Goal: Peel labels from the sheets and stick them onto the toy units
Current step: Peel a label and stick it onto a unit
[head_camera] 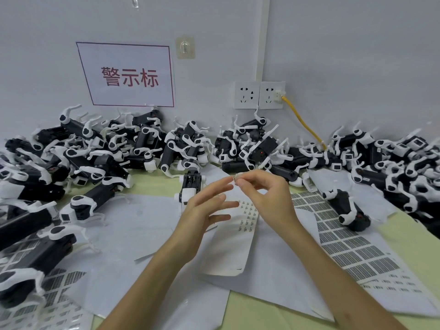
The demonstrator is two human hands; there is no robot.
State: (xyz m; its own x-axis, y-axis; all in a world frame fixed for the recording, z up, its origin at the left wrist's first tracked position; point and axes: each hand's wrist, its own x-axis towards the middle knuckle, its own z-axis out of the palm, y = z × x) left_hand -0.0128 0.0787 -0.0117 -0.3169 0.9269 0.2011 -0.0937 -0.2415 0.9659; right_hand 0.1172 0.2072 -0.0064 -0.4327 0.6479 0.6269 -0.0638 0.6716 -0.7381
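My right hand [263,195] pinches a tiny pale label [235,179] between thumb and forefinger, raised above the table. My left hand [204,206] hovers beside it with fingers spread and straight; its forefinger tip reaches toward the label. Below the hands lies a label sheet [246,217] with small printed labels on a curled white backing. A black-and-white toy unit [190,186] lies on the table just beyond my left hand. Heaps of the same toy units [100,148] run along the wall.
Sheets of larger grey labels [342,236] lie at the right, with one toy unit [345,209] on them. More label sheets [59,284] sit at the lower left. White backing papers [133,234] cover the yellow-green table. A yellow cable [302,120] hangs from a wall socket.
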